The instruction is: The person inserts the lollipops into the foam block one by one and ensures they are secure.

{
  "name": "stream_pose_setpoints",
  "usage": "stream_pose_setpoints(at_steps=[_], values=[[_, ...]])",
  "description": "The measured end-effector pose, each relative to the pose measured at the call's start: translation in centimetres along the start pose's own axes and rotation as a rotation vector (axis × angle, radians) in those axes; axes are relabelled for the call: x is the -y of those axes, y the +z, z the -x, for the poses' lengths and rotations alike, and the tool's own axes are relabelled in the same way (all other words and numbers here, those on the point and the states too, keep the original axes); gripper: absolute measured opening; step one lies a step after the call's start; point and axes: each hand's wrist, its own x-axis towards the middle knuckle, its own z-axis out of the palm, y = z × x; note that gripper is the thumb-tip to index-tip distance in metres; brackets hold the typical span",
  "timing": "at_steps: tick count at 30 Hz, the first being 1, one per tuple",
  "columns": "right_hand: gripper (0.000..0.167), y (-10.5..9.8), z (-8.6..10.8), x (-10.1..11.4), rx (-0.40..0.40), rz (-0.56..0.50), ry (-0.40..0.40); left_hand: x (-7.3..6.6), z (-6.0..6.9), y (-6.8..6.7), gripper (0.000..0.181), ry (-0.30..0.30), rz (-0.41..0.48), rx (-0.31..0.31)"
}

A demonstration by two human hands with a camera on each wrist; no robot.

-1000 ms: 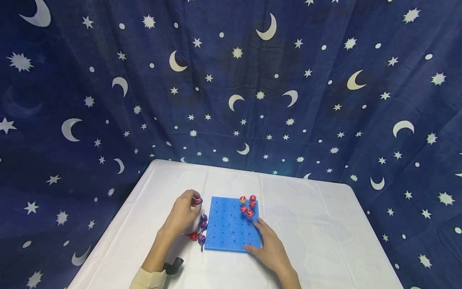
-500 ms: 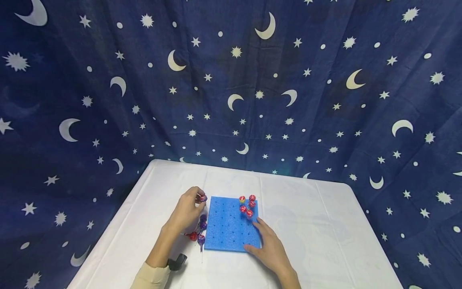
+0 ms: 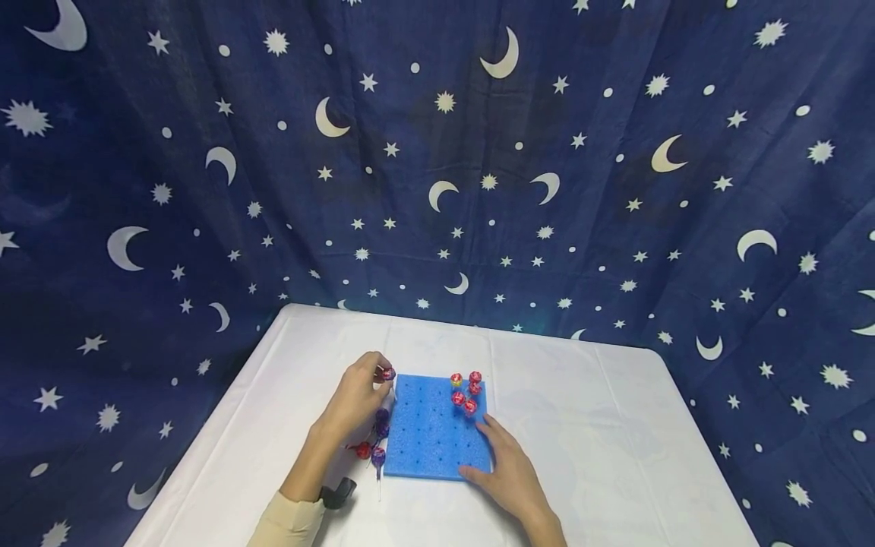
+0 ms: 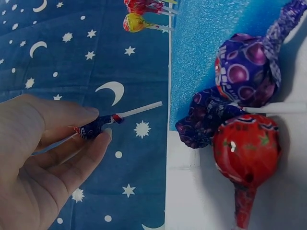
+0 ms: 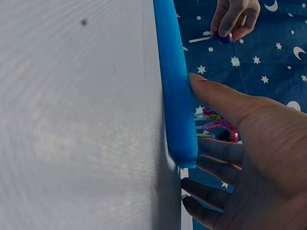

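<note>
Pinching purple lollipop (image 3: 389, 374) in left hand (image 3: 354, 391); shifted rightward within 1 second to near far-left corner of blue board (image 3: 427, 433), apparently closer to insertion. Touching board's right side with spread right hand (image 3: 509, 472).

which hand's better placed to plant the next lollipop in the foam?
Left hand, I'd say: it pinches a purple lollipop by its head, stick free, near the far left corner of the foam block. The right hand holds no lollipop; it's at the block's right edge, better for steadying.
</note>
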Motion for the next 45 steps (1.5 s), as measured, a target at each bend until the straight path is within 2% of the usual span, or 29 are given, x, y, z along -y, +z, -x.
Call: stream_pose_setpoints(at_steps=[6,18,25,40,45], values=[[0.087,0.0,0.0,0.1,-0.001,0.0,0.004,-0.1,-0.3,0.3,0.026,0.022,-0.004,-0.011],[0.087,-0.1,0.4,0.1,-0.021,-0.003,-0.027,-0.7,-1.2,0.9,0.023,0.025,-0.04,-0.015],[0.088,-0.1,0.5,0.3,0.002,0.003,-0.01,-0.2,-1.5,1.5,0.022,0.045,-0.06,-0.013],[0.087,0.0,0.2,0.3,-0.006,0.005,-0.003,0.4,-2.3,2.3,0.021,0.103,-0.086,-0.055],[0.087,0.0,0.2,0.2,-0.009,0.0,-0.006,0.4,-2.5,2.5,0.02,0.126,-0.086,-0.052]])
